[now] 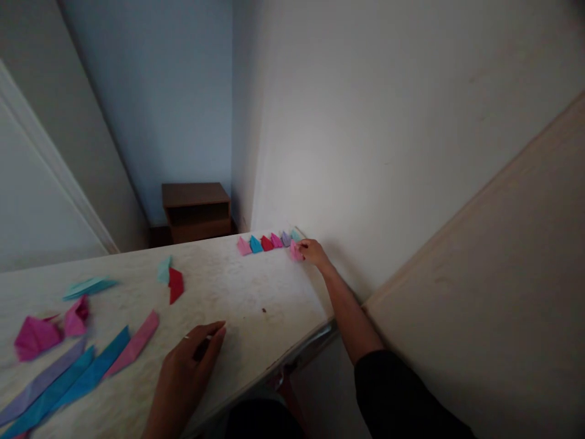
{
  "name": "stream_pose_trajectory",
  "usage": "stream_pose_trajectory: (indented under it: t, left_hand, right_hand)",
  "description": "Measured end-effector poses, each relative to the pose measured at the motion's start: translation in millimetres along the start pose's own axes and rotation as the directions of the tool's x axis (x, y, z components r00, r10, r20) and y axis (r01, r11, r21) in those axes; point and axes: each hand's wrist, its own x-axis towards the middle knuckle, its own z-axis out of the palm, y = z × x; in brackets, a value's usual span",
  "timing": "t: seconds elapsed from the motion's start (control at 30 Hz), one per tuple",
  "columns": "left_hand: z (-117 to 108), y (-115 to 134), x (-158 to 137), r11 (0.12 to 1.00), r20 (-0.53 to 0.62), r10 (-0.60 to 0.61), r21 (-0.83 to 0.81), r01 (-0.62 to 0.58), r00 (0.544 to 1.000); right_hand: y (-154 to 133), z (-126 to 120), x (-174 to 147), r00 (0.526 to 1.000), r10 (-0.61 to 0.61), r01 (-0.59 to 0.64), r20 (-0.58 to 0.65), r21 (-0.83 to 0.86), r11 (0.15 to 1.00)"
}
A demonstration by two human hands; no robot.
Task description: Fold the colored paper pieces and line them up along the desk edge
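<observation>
My right hand (312, 251) reaches to the far right corner of the table, its fingers closed on a pink folded paper piece (295, 251). That piece is just in front of a row of small folded paper pieces: light pink (244, 246), blue (256, 244), red (267, 244), magenta (276, 241), lavender (286, 238) and pale aqua (295, 235). My left hand (192, 363) hovers at or rests on the near part of the table, which I cannot tell. Its thumb and forefinger meet at the tips, and nothing shows between them.
On the pale table (219, 274) lie a red folded piece (176, 285), an aqua piece (164, 270), flat aqua paper (89, 287), magenta pieces (39, 336) and several folded strips (98, 375). A wall (347, 152) borders the right side. A brown cabinet (196, 195) stands beyond.
</observation>
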Motion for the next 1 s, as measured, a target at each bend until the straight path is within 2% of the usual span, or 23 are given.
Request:
stream_pose_trajectory:
  t: [0.27, 0.43, 0.6, 0.77, 1.0]
  left_hand:
    - [-1, 6, -3, 1.000, -0.008, 0.015, 0.021, -0.015, 1.000]
    - [3, 9, -1, 0.997, -0.030, 0.036, 0.065, -0.034, 0.999]
    - [5, 7, -5, 0.996, -0.027, 0.049, 0.075, -0.047, 0.998]
    - [5, 4, -7, 0.998, -0.023, 0.043, 0.056, -0.042, 0.999]
    - [4, 7, -5, 0.997, -0.018, 0.051, 0.053, -0.050, 0.999]
  right_hand:
    - [25, 2, -3, 0.982, 0.136, -0.159, -0.130, -0.191, 0.969]
    - [28, 5, -7, 0.974, 0.154, -0.194, -0.164, -0.260, 0.946]
    - [20, 3, -13, 0.982, 0.051, -0.108, -0.184, -0.312, 0.944]
    - [11, 1, -23, 0.988, -0.103, 0.056, -0.113, -0.360, 0.931]
    - [19, 8, -19, 0.993, -0.116, 0.102, -0.010, -0.407, 0.908]
